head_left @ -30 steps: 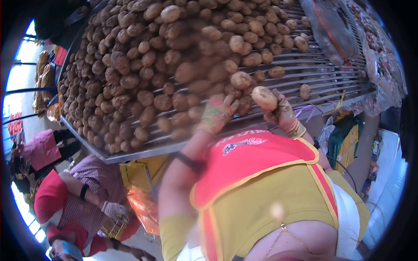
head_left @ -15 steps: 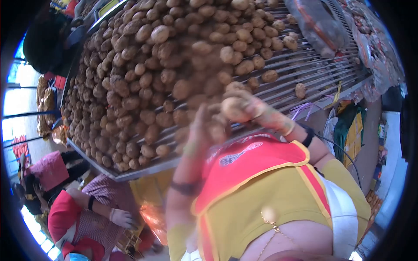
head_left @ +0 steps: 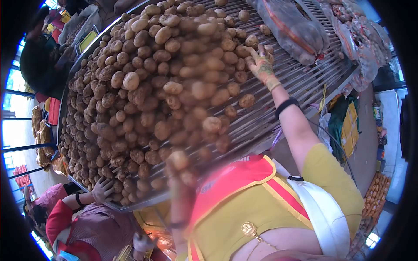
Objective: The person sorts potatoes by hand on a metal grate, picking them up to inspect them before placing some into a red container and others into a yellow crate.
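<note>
Brown potatoes (head_left: 162, 56) lie heaped on a slatted metal table (head_left: 289, 78). My right hand (head_left: 262, 68) reaches out to the heap's right edge, fingers spread, fingertips touching or just beside potatoes there. It wears a patterned, stained glove. Close to my body at the table's near edge, my left hand (head_left: 175, 176) is smeared by motion, and its fingers cannot be made out. A blurred potato (head_left: 179, 160) is at or just above it; whether the hand holds it is unclear. Several potatoes in the middle of the heap are also blurred.
A filled mesh bag (head_left: 289, 30) lies across the slats at the upper right, with more bags (head_left: 365, 39) beyond. A co-worker's gloved hand (head_left: 102, 190) rests at the heap's lower left edge. Another person (head_left: 41, 61) is at the upper left.
My right hand has left the potato near my chest and stretched out to the upper right. My left hand has moved down and left. The co-worker's gloved hand has come up to the potatoes.
</note>
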{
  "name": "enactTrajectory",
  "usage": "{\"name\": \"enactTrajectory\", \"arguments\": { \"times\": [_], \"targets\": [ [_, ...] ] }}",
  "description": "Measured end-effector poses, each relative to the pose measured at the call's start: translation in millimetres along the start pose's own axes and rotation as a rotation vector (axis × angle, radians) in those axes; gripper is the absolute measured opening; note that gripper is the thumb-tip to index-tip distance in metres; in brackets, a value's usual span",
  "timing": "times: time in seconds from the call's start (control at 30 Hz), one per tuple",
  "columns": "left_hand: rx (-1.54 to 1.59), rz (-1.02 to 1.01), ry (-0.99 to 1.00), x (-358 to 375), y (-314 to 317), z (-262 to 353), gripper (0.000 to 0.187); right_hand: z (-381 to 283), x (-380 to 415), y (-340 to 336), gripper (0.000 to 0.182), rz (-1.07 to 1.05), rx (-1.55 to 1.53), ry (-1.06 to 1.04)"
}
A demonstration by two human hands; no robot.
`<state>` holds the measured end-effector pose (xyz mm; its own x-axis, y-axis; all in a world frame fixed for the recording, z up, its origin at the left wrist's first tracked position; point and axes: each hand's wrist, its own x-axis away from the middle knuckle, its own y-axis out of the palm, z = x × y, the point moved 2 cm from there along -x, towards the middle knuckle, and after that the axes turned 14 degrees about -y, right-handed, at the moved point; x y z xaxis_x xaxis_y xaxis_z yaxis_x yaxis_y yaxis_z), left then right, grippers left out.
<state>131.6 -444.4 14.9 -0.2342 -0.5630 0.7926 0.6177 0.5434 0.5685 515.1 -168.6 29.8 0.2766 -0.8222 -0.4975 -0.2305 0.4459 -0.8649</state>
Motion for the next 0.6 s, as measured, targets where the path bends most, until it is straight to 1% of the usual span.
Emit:
{"name": "enactTrajectory", "arguments": {
  "times": [0.1, 0.13, 0.2, 0.23, 0.3, 0.33, 0.4, 0.43, 0.47, 0.53, 0.57, 0.6],
  "targets": [
    [-0.07, 0.022, 0.037, -1.4, 1.6, -0.1, 0.071, -1.0, 30.6, 43.3, 0.052, 0.007, -0.204, 0.14],
    [-0.075, 0.015, 0.034, -2.3, 4.0, 0.8, 0.071, -14.0, 41.4, 43.6, 0.053, 0.018, -0.219, 0.247],
    [-0.04, -0.067, -0.028, -8.3, 5.4, 0.0, 0.072, -34.5, 62.6, 25.7, 0.054, -0.129, -0.247, 0.149],
    [-0.073, -0.089, -0.053, -11.1, 12.8, 0.6, 0.072, -43.4, 75.9, 19.7, 0.049, -0.161, -0.277, 0.1],
    [-0.143, -0.13, -0.112, -9.3, 27.9, 2.5, 0.073, -49.2, 72.6, -5.1, 0.041, -0.215, -0.492, -0.133],
    [-0.219, -0.132, -0.117, -11.5, 28.4, 4.0, 0.075, -29.8, 68.4, -9.5, 0.039, -0.118, -0.414, -0.067],
    [-0.229, 0.001, -0.107, -5.0, 50.1, 2.8, 0.074, 21.9, 52.0, -10.8, 0.034, 0.074, -0.271, 0.06],
    [-0.237, 0.07, -0.1, -1.2, 56.4, 3.1, 0.073, 38.4, 28.1, -34.1, 0.035, -0.069, -0.21, 0.351],
    [-0.267, -0.025, -0.108, -2.2, 53.1, 3.3, 0.073, 64.7, 13.8, -39.7, 0.05, -0.098, -0.337, 0.447],
    [-0.204, -0.09, -0.112, -2.1, 48.3, -0.1, 0.069, 105.0, 6.2, -7.2, 0.06, -0.44, -0.095, 0.503],
    [-0.175, -0.123, -0.113, 0.8, 51.6, 0.5, 0.069, 107.5, 4.7, -1.1, 0.065, -0.609, 0.029, 0.525],
    [-0.178, -0.139, -0.11, 2.2, 52.5, 0.2, 0.067, 104.5, 6.6, 2.1, 0.067, -0.596, 0.042, 0.499]
  ]
}}
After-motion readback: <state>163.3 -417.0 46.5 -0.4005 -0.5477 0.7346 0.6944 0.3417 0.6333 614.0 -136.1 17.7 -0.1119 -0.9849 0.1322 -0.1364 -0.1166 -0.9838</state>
